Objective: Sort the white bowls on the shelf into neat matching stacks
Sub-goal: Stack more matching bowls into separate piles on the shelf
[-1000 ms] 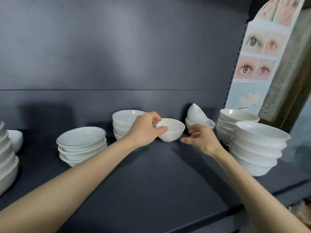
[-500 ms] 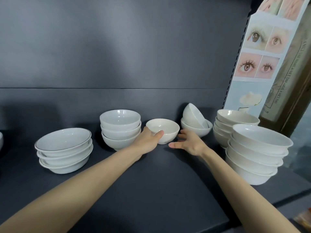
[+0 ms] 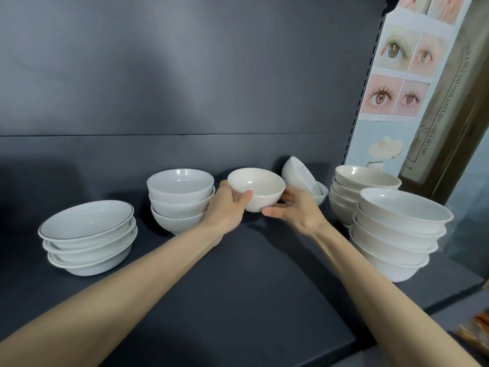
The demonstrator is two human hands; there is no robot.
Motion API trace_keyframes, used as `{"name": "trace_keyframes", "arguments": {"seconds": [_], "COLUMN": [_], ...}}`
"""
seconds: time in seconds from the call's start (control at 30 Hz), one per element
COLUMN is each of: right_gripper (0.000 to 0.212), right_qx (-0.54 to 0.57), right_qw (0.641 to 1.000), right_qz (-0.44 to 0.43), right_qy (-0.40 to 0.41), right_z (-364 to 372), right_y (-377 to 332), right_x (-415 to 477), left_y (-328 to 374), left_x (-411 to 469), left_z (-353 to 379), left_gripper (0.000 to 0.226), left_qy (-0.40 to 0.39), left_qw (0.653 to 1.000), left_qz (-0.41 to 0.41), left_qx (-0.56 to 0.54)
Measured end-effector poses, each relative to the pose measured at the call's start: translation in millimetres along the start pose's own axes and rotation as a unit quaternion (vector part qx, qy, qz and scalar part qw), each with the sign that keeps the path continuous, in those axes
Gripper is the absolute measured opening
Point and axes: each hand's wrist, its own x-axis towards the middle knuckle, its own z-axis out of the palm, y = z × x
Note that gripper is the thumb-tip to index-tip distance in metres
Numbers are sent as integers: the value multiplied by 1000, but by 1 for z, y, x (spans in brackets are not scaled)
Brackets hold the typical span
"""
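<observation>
Eye-picture poster [image 3: 397, 83] at right; orange packets [image 3: 475, 332] lower right

Small bowl [image 3: 258, 190] came up off the shelf [image 3: 238, 287]. It had sat on the surface, and its rim ended about level with the top of the three-bowl stack [image 3: 180, 200] to its left. Left hand [image 3: 225, 210] rose with it, thumb on the near wall. Right hand [image 3: 299, 210], which had hovered apart, closed in and cupped the bowl's lower right side. The view shifted right, and the far-left bowls dropped out of frame.
</observation>
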Motion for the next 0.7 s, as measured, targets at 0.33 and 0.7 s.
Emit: {"name": "trace_keyframes", "arguments": {"seconds": [0.33,0.7], "right_gripper": [51,38], "right_qx": [3,-49], "right_qw": [990,984], "right_qz": [-87,-94], "right_qy": [112,144], "right_z": [-20,-89], "right_y": [-50,-105], "right_x": [-29,-43], "left_y": [50,113], "left_x": [-20,-10], "left_z": [-20,-5], "left_gripper": [73,45], "left_qy": [28,-24], "left_qw": [987,957], "left_qz": [86,161], "left_qx": [-130,-240]}}
